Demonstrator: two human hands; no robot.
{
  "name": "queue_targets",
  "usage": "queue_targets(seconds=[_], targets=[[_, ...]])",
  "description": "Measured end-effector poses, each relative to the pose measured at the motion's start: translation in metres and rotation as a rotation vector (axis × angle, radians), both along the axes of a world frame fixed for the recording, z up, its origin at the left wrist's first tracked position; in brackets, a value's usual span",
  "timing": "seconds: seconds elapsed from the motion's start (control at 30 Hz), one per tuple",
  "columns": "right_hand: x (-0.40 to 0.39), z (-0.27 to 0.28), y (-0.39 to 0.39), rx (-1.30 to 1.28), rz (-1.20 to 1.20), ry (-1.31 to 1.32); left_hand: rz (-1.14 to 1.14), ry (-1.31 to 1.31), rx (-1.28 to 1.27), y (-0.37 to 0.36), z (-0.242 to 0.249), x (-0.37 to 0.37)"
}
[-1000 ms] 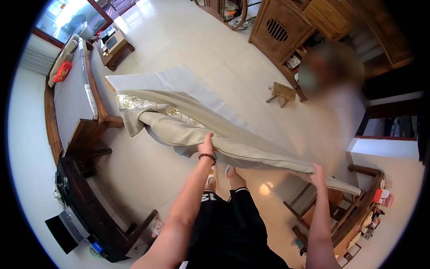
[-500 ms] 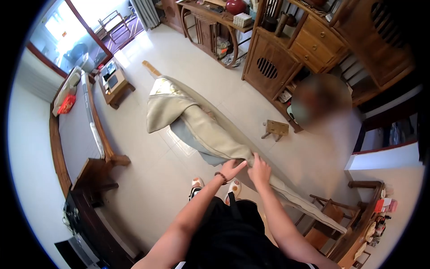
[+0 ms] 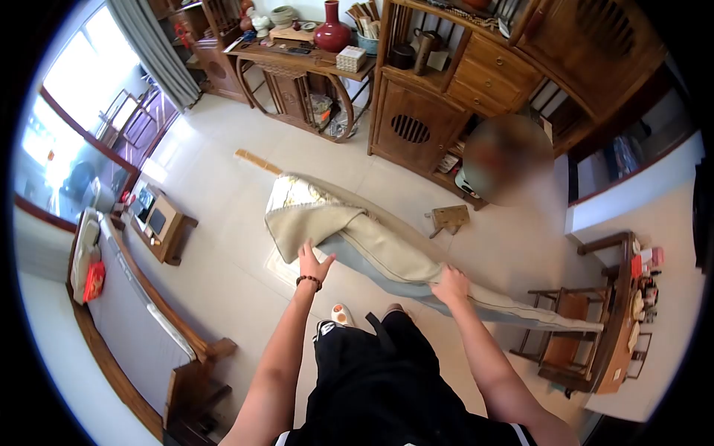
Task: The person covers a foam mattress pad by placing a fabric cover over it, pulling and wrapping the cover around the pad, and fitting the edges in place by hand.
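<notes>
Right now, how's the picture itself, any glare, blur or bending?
Head view: glare washes out the window and whitens the nearby floor; head view: a round patch at upper right is blurred beyond recognition; head view: lens distortion bows the bench, corners black; head view: left hand, right hand and beige cloth look fairly sharp.

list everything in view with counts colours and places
cloth: 1, beige, across middle
wood piece: 1, tan, cloth's left end
stool: 1, brown, floor, right
cabinets: several, brown, top
console table: 1, brown, top
vase: 1, red, on console table
low table: 1, brown, left
bench: 1, brown, lower left
item: 1, red, on bench
curtain: 1, grey, top left
chair: 1, brown, lower right
blurred patch: 1, unclear, right
clothes: some, black, bottom
left hand: 1, open, at cloth's edge
right hand: 1, gripping cloth
</notes>
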State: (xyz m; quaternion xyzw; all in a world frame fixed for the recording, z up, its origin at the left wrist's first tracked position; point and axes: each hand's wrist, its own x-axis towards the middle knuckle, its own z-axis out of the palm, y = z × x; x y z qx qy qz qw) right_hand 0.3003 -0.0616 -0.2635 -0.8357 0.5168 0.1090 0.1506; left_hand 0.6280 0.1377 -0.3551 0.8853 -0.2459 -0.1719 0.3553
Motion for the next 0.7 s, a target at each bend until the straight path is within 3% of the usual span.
queue_targets(seconds=[0.07, 0.13, 0.27, 0.4, 0.43, 0.5, 0.53, 0.6, 0.63, 0.7], targets=[[0.031, -0.015, 0.007, -0.075, 0.061, -0.159, 0.023, -0.113, 0.004, -0.020, 0.007, 0.032], [0.061, -0.027, 0.014, -0.096, 0.084, -0.125, -0.195, -0.184, 0.013, -0.032, -0.001, 0.061], [0.112, -0.030, 0.008, -0.134, 0.080, -0.098, -0.276, -0.173, 0.023, -0.051, -0.005, 0.078], [0.169, -0.007, -0.009, 0.025, 0.053, -0.110, -0.401, -0.187, 0.038, -0.058, 0.007, 0.125], [0.185, -0.007, -0.015, -0.042, 0.056, -0.156, -0.397, -0.195, 0.034, -0.064, 0.017, 0.147], [0.210, -0.008, -0.016, -0.091, 0.055, -0.193, -0.099, 0.147, -0.087, -0.055, 0.031, 0.183], [0.225, -0.006, -0.022, -0.042, 0.043, -0.207, -0.099, 0.152, -0.079, -0.048, 0.029, 0.200], [0.249, -0.008, -0.025, -0.003, 0.028, -0.221, 0.074, -0.256, -0.067, -0.046, 0.023, 0.235], [0.265, -0.016, -0.025, -0.069, 0.064, -0.229, 0.069, -0.259, -0.074, -0.050, 0.012, 0.257], [0.293, -0.027, -0.022, -0.132, 0.084, -0.235, -0.264, 0.008, -0.049, -0.050, -0.010, 0.294]])
